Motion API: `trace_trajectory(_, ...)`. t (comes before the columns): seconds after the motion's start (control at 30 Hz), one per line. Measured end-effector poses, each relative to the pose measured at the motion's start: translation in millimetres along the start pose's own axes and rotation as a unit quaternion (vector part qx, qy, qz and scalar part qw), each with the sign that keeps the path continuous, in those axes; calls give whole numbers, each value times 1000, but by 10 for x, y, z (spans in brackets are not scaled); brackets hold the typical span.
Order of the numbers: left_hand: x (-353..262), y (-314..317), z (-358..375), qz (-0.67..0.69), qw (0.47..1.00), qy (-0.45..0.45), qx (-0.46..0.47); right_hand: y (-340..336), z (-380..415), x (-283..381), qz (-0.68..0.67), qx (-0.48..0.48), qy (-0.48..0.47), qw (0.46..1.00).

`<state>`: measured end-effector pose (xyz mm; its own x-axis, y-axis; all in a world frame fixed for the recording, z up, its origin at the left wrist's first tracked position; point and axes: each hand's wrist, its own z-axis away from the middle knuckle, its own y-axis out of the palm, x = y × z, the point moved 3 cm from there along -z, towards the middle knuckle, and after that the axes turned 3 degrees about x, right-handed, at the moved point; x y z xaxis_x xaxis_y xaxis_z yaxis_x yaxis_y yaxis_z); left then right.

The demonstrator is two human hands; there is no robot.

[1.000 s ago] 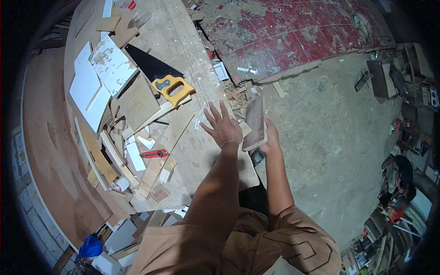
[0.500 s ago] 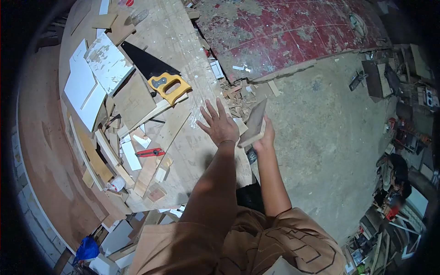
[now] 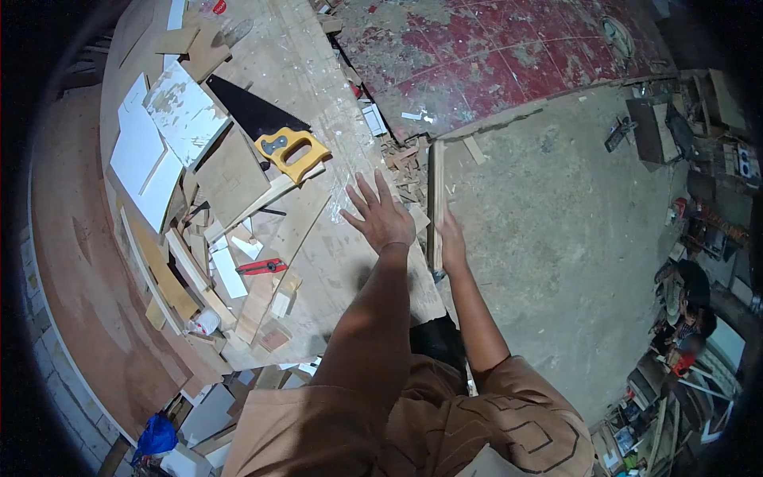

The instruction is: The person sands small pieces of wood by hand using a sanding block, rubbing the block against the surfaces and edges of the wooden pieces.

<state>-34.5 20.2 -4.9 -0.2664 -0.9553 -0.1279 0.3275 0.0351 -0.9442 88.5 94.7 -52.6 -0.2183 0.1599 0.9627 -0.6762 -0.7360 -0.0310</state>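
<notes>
My left hand (image 3: 383, 216) lies on the wooden workbench (image 3: 342, 262) near its right edge, fingers spread. Beside its wrist, a pale bit of wood (image 3: 418, 216) sticks out past that edge; how far it runs under the hand is hidden. My right hand (image 3: 452, 245) grips a short wooden board (image 3: 436, 199) just off the bench edge, above the floor. The board is seen almost edge-on, and part of the hand's grip is hidden behind it. A handsaw (image 3: 296, 155) with a yellow handle and black blade lies on the bench beyond my left hand.
Red pliers-like tool (image 3: 262, 266), white panels (image 3: 151, 151) and wood offcuts (image 3: 230, 179) crowd the bench's left part. Wood scraps (image 3: 409, 171) lie on the floor beside the bench. Concrete floor (image 3: 548, 238) extends right, with a red tiled area (image 3: 493, 56) beyond.
My right hand has turned the board from a slant to nearly upright in view, so its broad face no longer shows. My left hand stays in place.
</notes>
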Motion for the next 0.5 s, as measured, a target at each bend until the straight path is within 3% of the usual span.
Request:
trace_trajectory(0.03, -4, -6, -5, -3, 1000, -2, 10, -134, 100, 17, 1, 0, -1, 1000)
trace_trajectory(0.1, 0, -11, -36, -6, 1000, -8, 15, -322, 264, 14, -49, 190, 115, 974)
trace_trajectory(0.17, 12, 4, -5, -15, 1000, 5, -4, -317, 266, -31, -82, 174, 133, 972)
trace_trajectory(0.23, 30, 31, -3, -16, 1000, 4, -8, -234, 82, -144, 0, 142, 78, 987)
trace_trajectory(0.27, 20, 34, -6, -14, 1000, 7, -15, -164, -56, -519, -38, 93, 104, 989)
trace_trajectory(0.3, 12, 21, -3, -14, 1000, 7, -15, -91, -151, -484, -38, 93, 104, 989)
trace_trajectory(0.47, 5, -1, -10, -21, 1000, 1, 5, 104, -402, 262, -74, -179, 46, 980)
trace_trajectory(0.5, 3, -2, -3, -20, 1000, 2, 7, 75, -333, 148, -73, -180, 46, 980)
